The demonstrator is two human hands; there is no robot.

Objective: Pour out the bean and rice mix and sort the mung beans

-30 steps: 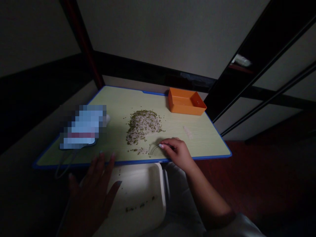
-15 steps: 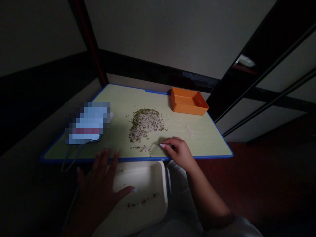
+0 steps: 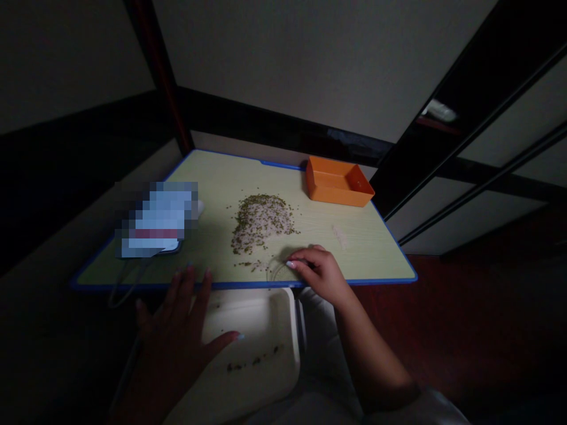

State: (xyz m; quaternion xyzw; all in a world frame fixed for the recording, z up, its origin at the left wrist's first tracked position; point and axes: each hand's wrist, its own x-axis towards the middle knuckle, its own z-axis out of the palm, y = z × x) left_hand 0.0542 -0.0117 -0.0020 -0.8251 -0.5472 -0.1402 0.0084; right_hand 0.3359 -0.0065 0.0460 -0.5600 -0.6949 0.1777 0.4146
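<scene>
My right hand [image 3: 325, 274] is closed at the table's near edge, thumb and fingers pinching a clear curved plastic piece, a protractor [image 3: 277, 273] by its marked arc. Just beyond it lies a pile of green beans mixed with white rice grains [image 3: 264, 219]. A few loose beans and grains [image 3: 254, 265] are strewn between the pile and the protractor. My left hand [image 3: 179, 330] is spread open over the left side of a white basin [image 3: 296, 336], holding nothing. Inside the basin, below the table edge, are some scattered dark bits [image 3: 257, 360].
An orange box [image 3: 339, 195] stands at the table's back right. A small streak of white grains [image 3: 340, 236] lies in front of it. At the left, a blurred-out device [image 3: 159, 221] with a looped cord [image 3: 128, 289] rests on the blue-edged table [image 3: 212, 177].
The protractor has shifted slightly and appears more tilted, its near edge less plain. Both hands are almost where they were, and the pile looks the same.
</scene>
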